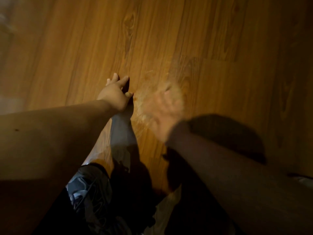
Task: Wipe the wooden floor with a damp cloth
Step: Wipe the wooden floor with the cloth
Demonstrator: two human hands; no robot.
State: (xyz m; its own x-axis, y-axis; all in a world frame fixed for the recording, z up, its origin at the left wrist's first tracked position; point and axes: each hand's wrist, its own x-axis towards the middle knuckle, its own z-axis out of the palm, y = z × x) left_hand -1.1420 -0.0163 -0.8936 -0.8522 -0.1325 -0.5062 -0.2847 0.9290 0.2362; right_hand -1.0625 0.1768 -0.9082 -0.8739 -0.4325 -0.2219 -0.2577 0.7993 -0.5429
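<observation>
left hand flat on floor, fingers straight | right hand blurred, grip unreadable

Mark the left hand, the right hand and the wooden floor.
Left hand [115, 94], head view, back of the hand.
Right hand [166, 107], head view, blurred back of the hand.
Wooden floor [220, 39], head view, bare plank at upper right.

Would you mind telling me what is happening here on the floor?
A person leans over the wooden floor. The left hand rests on it, fingers spread. The right hand is a motion blur beside a streaky patch; whether it grips a cloth cannot be told.
</observation>
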